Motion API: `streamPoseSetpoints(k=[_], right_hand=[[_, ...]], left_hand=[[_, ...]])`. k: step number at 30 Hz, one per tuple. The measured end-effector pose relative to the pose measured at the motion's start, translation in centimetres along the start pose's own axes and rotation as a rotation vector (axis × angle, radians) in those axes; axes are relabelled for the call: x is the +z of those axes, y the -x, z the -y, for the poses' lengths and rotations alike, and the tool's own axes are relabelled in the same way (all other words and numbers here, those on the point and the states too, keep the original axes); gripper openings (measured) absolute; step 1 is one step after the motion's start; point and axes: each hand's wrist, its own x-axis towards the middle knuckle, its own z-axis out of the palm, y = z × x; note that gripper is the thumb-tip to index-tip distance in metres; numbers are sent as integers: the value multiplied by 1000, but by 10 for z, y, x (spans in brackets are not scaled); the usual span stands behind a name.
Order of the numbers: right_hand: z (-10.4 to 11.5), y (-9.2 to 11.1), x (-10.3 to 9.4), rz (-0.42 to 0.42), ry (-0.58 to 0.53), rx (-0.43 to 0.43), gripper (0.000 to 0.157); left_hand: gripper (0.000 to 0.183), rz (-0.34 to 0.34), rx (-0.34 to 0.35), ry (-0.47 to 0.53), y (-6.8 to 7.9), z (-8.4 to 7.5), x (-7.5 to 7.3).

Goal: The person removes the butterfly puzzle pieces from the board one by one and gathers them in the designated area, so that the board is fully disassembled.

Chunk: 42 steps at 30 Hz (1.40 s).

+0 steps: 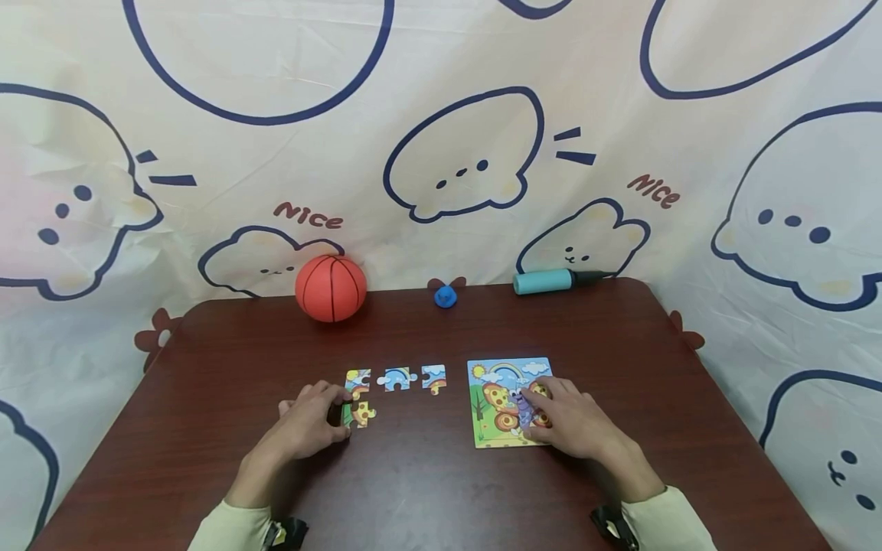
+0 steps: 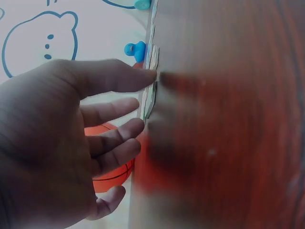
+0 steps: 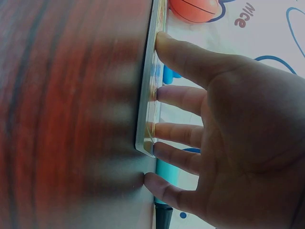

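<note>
In the head view my left hand is at a jigsaw piece with green and yellow on it, which lies just below a corner piece with a sun. Its thumb and index finger pinch the green piece at its left side; in the left wrist view the thumb is at the thin edge of the pieces. Two more pieces lie to the right, a rainbow piece and a sky piece. My right hand rests its spread fingertips on a square picture board showing a butterfly.
Along the table's back edge stand an orange-red ball with black lines, a small blue toy and a teal cylinder with a black end. A printed cloth hangs behind the brown table.
</note>
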Motion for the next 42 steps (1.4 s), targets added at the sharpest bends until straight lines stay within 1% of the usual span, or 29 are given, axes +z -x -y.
streamPoseSetpoints(k=[4,7,11,18,23,27,32,37,42], right_hand=[[1,0,-2,-11,6,-10,65],[1,0,-2,-16,9,-13,65],[1,0,-1,-19,12,-4,66],[2,2,3,-10,-17,17,67],[2,4,4,-6,-27,42,68],[3,3,4,-8,-37,37,67],[3,4,1,-18,-57,32,66],[0,4,0,-36,-85,31,64],[-5,3,-1,-26,-92,65,65]], left_hand=[[39,-32,37,15,-1,-7,1],[34,-61,64,31,-3,-15,4],[33,-72,98,41,-5,-28,9],[38,-60,131,45,-11,-47,18],[47,-57,169,40,-17,-62,26],[50,-41,195,44,-20,-73,32],[51,-25,226,58,-23,-86,37],[46,-21,274,60,-27,-99,41],[44,0,305,51,-31,-113,47]])
